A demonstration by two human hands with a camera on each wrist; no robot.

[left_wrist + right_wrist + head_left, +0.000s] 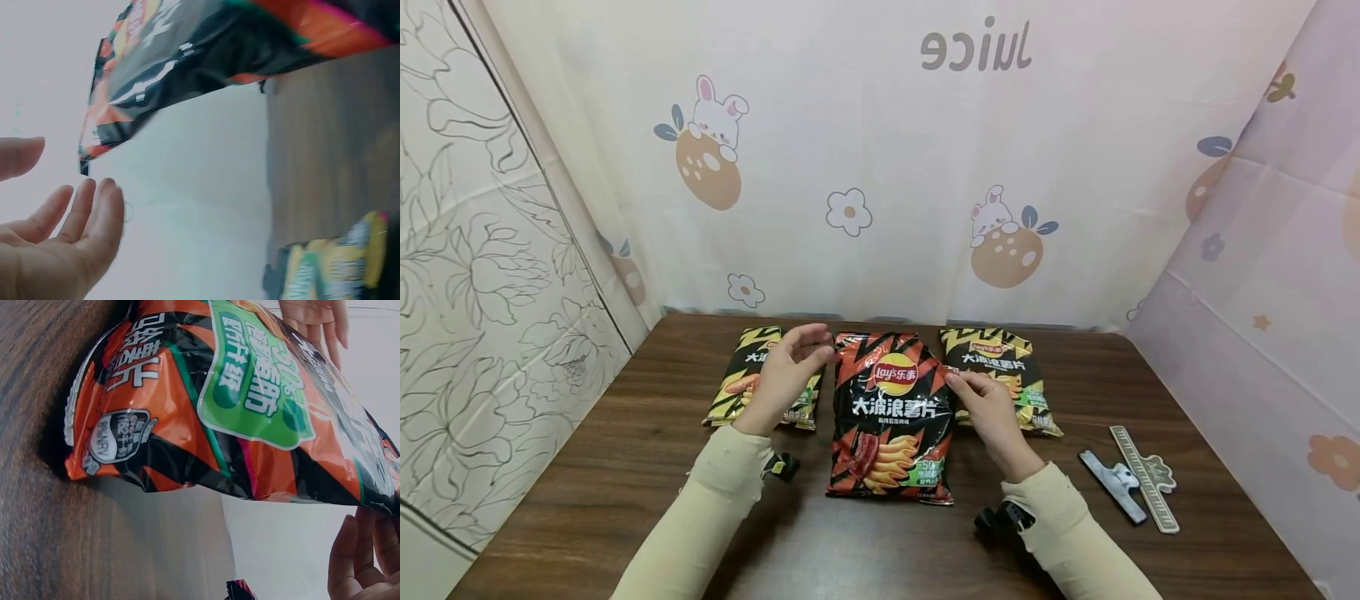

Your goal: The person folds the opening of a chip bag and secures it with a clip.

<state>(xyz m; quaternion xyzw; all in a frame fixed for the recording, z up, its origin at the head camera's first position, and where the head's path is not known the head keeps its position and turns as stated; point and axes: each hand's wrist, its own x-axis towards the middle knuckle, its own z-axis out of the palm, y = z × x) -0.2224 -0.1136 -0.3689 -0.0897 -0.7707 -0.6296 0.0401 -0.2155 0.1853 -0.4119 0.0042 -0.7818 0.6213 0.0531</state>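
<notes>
A red and black Lay's chip bag (pixel 895 408) stands tilted up at the middle of the table, its lower edge on the wood. My right hand (pixel 992 417) pinches its upper right edge between thumb and fingers. On the other side, my left hand (pixel 786 375) is held with fingers loosely bent, holding nothing. A gap separates it from the bag's upper corner in the left wrist view, where the bag (pixel 200 62) hangs above the fingers (pixel 109 212). The right wrist view shows the bag's green label and bottom seam close up.
Behind my left hand lies a yellow and black chip bag (pixel 727 400); another yellow bag (pixel 1033 392) lies behind my right hand. At the right are a dark metal clip (pixel 1112 483) and a pale, ruler-like clip (pixel 1146 479). A printed curtain (pixel 865 275) hangs behind the table (pixel 625 467).
</notes>
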